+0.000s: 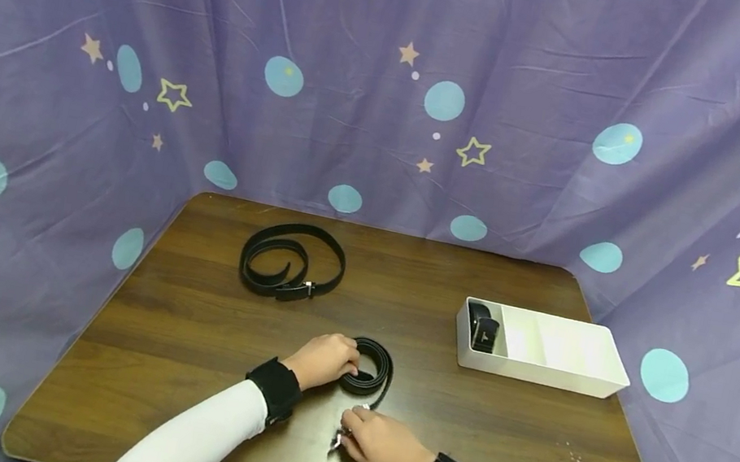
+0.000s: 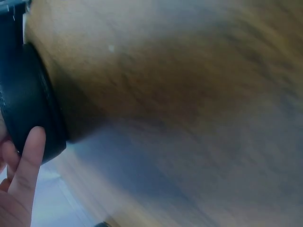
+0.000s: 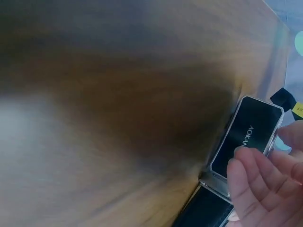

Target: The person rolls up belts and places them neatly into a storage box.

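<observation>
Only the right wrist view shows lettering on the buckle (image 3: pixel 258 118), partly covered by the right hand (image 1: pixel 387 449) pinching it. Only the head view shows the rings of the coiled black belt (image 1: pixel 386 362), midway between the table's (image 1: pixel 407 271) side edges, gripped by the left hand (image 1: pixel 323 359). Near the right edge, a white box (image 1: pixel 531 372) holds something black (image 1: pixel 485 336) in its leftmost compartment.

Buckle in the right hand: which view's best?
Right wrist: the buckle appears large, its lettering visible, though fingers cover part. Head: mostly hidden by the right hand. Left wrist: can't be made out for certain.
</observation>
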`<state>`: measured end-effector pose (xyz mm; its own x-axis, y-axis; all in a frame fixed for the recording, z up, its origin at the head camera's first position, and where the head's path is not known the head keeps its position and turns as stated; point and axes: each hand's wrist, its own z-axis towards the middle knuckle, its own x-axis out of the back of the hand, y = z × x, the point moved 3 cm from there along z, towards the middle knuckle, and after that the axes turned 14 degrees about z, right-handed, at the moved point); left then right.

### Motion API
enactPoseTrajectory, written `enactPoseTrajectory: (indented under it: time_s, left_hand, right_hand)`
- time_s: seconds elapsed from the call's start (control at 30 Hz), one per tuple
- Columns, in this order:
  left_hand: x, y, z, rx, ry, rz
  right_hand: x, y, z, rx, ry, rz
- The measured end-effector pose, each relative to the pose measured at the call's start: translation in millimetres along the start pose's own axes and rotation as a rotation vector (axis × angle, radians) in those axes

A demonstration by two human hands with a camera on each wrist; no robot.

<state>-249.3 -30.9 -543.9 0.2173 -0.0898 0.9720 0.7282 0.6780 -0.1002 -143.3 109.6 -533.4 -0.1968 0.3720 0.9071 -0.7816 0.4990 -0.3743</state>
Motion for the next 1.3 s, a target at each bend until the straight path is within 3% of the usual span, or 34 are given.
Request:
enactPoseTrajectory:
  time_s: [0.17,0.33,0.43,0.6,0.83,1.1,1.3]
  left_hand:
    - [2.2,4.0,4.3,0.005,-0.033,-0.035]
    - [-1.0,2.9,5.3,0.047,-0.06,-0.113]
    - [-4.8,0.8,5.0,0.053,-0.043,-0.158]
    - [-7.2,-5.5,2.1,-0.014,-0.043,-0.221]
    - [3.1,-13.3,-6.0,-0.098,-0.189,-0.46]
    - [1.5,-12.5,-8.7,-0.112,-0.214,-0.41]
    - [3.4,-11.6,-8.9,-0.077,-0.23,-0.369]
  right_hand:
    - [0,5,21,0.002,0.007,0.02]
    - [3,19,31,-0.019,0.134,-0.108]
    - [5,29,33,-0.048,0.205,-0.083]
    - [3,42,33,-0.112,0.236,0.003]
    - [5,49,34,-0.22,0.236,0.097]
    - [21,57,40,-0.249,0.145,0.358]
    - [29,67,46,-0.288,0.159,0.221]
